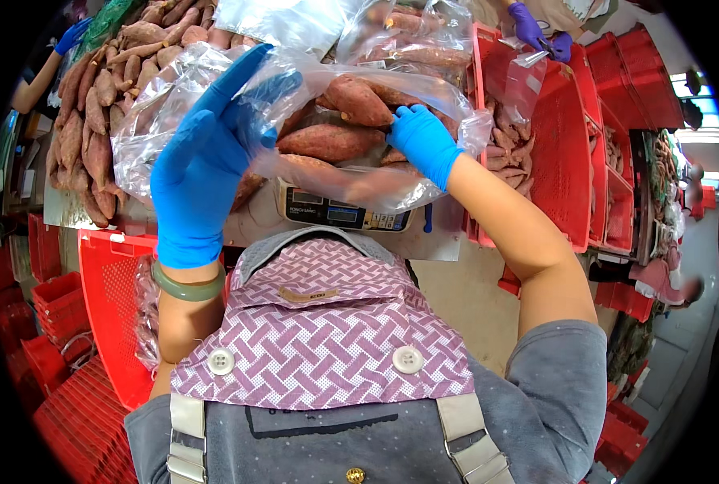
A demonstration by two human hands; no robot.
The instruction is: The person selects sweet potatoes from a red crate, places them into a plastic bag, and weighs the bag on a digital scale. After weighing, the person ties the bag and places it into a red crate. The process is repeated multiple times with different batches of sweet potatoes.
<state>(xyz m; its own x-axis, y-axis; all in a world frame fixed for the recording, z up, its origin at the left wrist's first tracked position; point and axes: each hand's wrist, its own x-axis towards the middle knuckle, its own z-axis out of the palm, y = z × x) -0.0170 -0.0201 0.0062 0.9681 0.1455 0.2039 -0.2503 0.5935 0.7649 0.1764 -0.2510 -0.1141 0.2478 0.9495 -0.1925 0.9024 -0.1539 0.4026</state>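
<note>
My left hand (193, 175), in a blue glove, has its fingers spread and straight against the left side of a clear plastic bag (456, 97). Part of those fingers shows through the film. Several reddish sweet potatoes (332, 143) lie inside the wide-mouthed bag. At the bag's right side, my blue-gloved right hand (425, 142) reaches in and has its fingertips closed on the pointed end of an upper sweet potato (357, 100). Beneath the bag, a digital scale (341, 212) shows its front panel; the bag hides its top.
A heap of sweet potatoes (99, 121) covers the table's left, beside crumpled plastic bags (144, 142). Red crates (562, 157) stand at right, one holding smaller sweet potatoes (508, 154). A co-worker's purple-gloved hands (538, 33) hold a small bag. Another red crate (108, 302) is left of me.
</note>
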